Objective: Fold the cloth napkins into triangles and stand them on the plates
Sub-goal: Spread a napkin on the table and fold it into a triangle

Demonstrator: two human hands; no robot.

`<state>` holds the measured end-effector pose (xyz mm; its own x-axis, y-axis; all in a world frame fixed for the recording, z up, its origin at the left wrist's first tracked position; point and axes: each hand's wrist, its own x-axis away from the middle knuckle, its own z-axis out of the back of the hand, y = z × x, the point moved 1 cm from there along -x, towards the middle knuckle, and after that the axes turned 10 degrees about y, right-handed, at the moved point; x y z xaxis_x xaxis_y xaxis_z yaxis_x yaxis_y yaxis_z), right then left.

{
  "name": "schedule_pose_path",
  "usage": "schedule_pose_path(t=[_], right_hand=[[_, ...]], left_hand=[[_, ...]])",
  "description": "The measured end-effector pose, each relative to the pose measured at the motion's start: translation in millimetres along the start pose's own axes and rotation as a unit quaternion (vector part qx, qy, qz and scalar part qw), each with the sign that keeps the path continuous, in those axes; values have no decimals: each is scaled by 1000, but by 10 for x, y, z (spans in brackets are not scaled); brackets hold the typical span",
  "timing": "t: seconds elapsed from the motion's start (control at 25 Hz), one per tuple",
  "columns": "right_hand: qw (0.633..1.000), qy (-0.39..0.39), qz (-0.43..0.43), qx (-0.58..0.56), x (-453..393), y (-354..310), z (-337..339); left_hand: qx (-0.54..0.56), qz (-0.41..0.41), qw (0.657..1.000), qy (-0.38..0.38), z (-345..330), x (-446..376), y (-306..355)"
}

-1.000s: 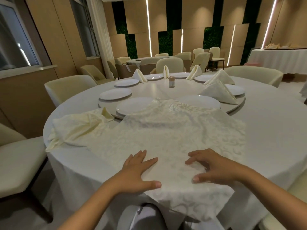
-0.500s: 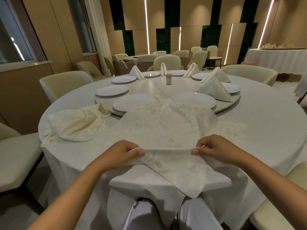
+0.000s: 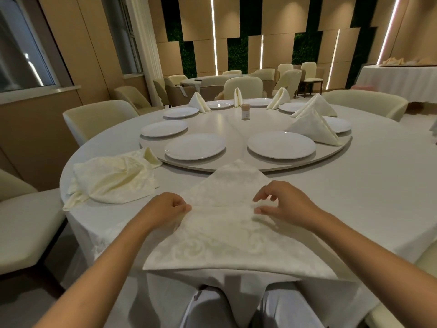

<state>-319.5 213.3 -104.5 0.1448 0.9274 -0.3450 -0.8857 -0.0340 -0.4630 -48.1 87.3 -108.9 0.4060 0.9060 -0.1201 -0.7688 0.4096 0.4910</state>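
Round table [image 3: 378, 185] bears turntable [image 3: 236, 129], folded napkin [image 3: 227, 223], crumpled napkins [image 3: 113, 178].

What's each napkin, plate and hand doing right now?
Napkin in front: flat on the table, part-folded.
Left hand: pinching that napkin.
Right hand: pinching that napkin.
Loose napkins: crumpled in a pile.
Two near plates: bare.
Nearest folded napkin: standing on its plate.
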Motion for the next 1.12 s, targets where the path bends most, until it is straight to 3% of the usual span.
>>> schedule_pose_path(t=[0.08,0.16,0.24,0.44,0.6,0.76,1.0,1.12], right_hand=[[994,-62,24,-84,70,-8,-102],[980,-132,29,-146,159,-22,-213],[978,-126,26,-164,207,-2,-330],[965,-84,-71,-237,74,-66,-337],[948,-46,-140,-284,-291,-25,-144],[945,42,-193,-259,-728,167,-59],[974,65,-218,19,-988,495,-342],[970,67,-223,69,-1029,528,-413]], left_hand=[[8,-63,997,51,-86,92,21],[87,-123,989,-13,-177,194,110],[122,-131,978,-106,-286,298,231],[154,-123,971,-137,-335,218,296],[221,-83,971,-40,-296,-14,475],[183,-17,980,79,-357,-575,514],[104,4,976,190,-682,-1143,574],[119,37,966,226,-808,-1296,560]])
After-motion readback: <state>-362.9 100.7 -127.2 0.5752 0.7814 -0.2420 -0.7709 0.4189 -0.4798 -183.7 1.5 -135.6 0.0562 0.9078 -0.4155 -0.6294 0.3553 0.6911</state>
